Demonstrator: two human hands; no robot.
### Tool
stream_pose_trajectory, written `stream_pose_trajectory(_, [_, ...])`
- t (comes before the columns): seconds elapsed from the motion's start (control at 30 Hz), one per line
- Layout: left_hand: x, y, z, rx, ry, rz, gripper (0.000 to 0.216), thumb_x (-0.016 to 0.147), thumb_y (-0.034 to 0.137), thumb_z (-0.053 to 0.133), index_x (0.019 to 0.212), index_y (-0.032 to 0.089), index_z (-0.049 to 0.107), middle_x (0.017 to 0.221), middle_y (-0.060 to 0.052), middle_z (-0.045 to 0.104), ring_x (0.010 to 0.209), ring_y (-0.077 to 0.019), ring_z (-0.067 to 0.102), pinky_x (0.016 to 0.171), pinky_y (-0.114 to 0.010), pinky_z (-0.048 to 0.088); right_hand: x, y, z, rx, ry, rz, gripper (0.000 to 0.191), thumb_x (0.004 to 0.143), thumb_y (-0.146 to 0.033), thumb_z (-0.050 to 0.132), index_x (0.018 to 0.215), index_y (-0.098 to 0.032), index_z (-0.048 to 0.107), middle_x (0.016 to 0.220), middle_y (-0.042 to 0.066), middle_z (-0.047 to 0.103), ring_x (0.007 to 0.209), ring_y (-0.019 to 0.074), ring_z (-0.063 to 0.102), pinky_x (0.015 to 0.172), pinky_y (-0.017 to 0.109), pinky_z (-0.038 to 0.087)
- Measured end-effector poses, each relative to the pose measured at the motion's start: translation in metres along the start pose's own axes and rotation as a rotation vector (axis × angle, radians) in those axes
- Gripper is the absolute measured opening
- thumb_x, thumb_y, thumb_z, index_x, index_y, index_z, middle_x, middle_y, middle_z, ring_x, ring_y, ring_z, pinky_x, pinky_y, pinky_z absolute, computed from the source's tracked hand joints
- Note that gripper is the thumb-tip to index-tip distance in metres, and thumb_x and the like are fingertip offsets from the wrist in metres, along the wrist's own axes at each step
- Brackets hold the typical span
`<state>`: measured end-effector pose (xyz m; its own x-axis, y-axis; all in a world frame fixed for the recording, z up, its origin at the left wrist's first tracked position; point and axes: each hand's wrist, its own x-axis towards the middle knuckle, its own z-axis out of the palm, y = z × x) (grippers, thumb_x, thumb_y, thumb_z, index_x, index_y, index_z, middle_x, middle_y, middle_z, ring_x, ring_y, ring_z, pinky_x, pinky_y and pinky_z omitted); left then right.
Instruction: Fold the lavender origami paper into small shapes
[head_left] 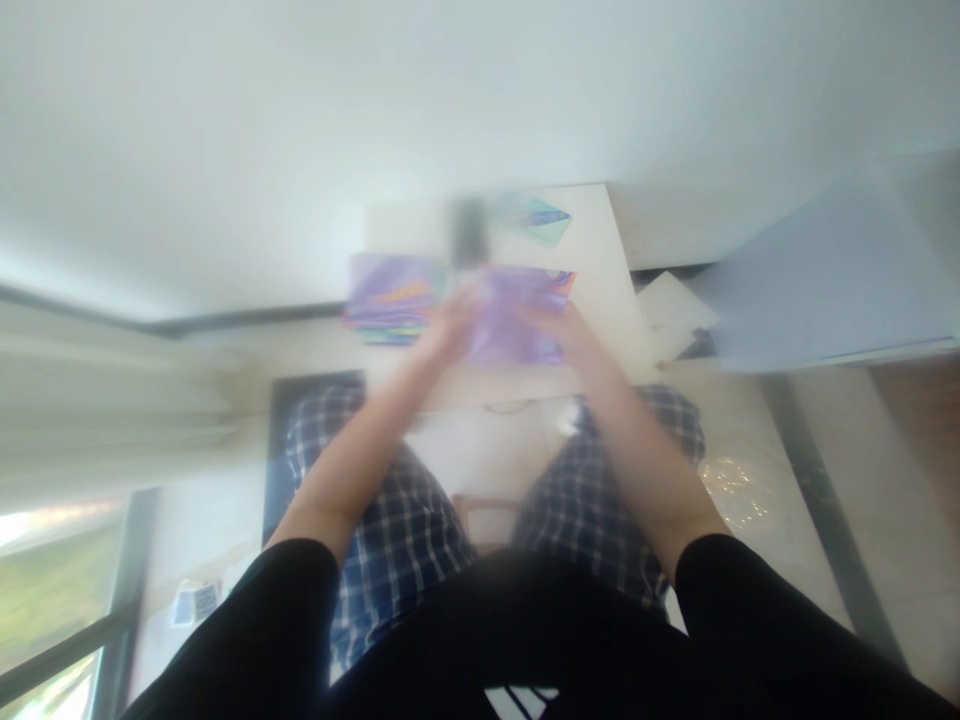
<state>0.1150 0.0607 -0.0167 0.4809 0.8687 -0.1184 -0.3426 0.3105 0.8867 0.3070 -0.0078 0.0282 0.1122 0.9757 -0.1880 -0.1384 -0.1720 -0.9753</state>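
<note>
Pale desk (600,300), purple sheet (510,320) lying mid-desk, both hands on it.
Frame is motion-blurred. The purple sheet sits towards the desk's front edge, touching a striped sheet (386,300) on its left. Left hand (450,325) is on the purple sheet's left edge, right hand (566,335) on its lower right corner; can't tell whether the fingers pinch it or lie flat. Teal paper piece (544,220) and a dark blurred object (469,232) lie further back.
</note>
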Motion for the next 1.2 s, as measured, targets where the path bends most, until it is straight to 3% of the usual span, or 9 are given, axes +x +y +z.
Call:
stream_pose_trajectory(0.17, [-0.004,0.009,0.015,0.0,-0.076,0.038,0.044,0.074,0.045,0.081,0.109,0.022,0.066,0.121,-0.006,0.071,0.122,-0.0259,0.063,0.103,-0.036,0.051,-0.002,0.002,0.004,0.053,-0.035,-0.009,0.056,0.052,-0.048,0.093,0.098,-0.021,0.074,0.107,0.005,0.079,0.111,0.0275,0.071,0.102,0.043,0.055])
stream_pose_trajectory(0.27, [-0.008,0.015,0.017,0.09,-0.016,0.042,0.034,0.078,0.041,0.078,0.103,0.022,0.067,0.114,-0.006,0.072,0.119,-0.0259,0.064,0.1,-0.035,0.051,-0.004,0.002,0.005,0.072,-0.081,0.017,0.06,0.047,-0.046,0.095,0.097,-0.021,0.074,0.103,0.004,0.079,0.107,0.028,0.072,0.1,0.044,0.056])
stream_pose_trajectory(0.4, [-0.013,0.022,0.012,0.315,0.118,0.07,0.02,0.077,0.029,0.08,0.091,0.022,0.068,0.102,-0.004,0.072,0.11,-0.0215,0.065,0.1,-0.031,0.048,-0.001,0.004,0.005,0.065,0.001,0.004,0.064,0.045,-0.049,0.094,0.099,-0.022,0.073,0.102,0.003,0.079,0.109,0.0281,0.071,0.101,0.046,0.055])
stream_pose_trajectory(0.5, [-0.016,0.027,0.008,0.447,0.09,0.069,0.02,0.074,0.031,0.083,0.084,0.021,0.069,0.096,-0.004,0.073,0.105,-0.0221,0.065,0.1,-0.032,0.048,0.002,0.004,0.002,0.033,0.05,-0.011,0.066,0.044,-0.051,0.094,0.099,-0.023,0.073,0.102,0.003,0.079,0.109,0.0288,0.07,0.102,0.048,0.054])
stream_pose_trajectory(0.73, [-0.016,0.033,0.004,0.444,-0.035,0.16,0.028,0.072,0.033,0.084,0.096,0.024,0.074,0.105,-0.004,0.074,0.111,-0.024,0.066,0.1,-0.033,0.049,-0.001,-0.002,-0.001,0.034,-0.031,-0.033,0.063,0.049,-0.051,0.093,0.103,-0.024,0.072,0.106,0.004,0.078,0.113,0.0296,0.069,0.102,0.048,0.055])
stream_pose_trajectory(1.0, [-0.016,0.031,0.005,0.504,0.008,0.199,0.043,0.072,0.033,0.084,0.113,0.026,0.074,0.129,-0.005,0.069,0.121,-0.027,0.063,0.103,-0.034,0.049,-0.005,0.0,-0.002,0.016,-0.085,-0.037,0.057,0.058,-0.048,0.091,0.107,-0.025,0.074,0.108,0.003,0.078,0.112,0.0283,0.07,0.104,0.045,0.054])
stream_pose_trajectory(1.2, [-0.02,0.048,0.005,0.568,-0.267,0.204,0.036,0.076,0.043,0.081,0.105,0.021,0.079,0.122,-0.009,0.074,0.121,-0.0314,0.064,0.108,-0.04,0.047,-0.006,-0.003,-0.008,0.017,-0.139,-0.028,0.056,0.059,-0.045,0.09,0.108,-0.022,0.074,0.113,0.005,0.077,0.116,0.0297,0.068,0.104,0.046,0.054])
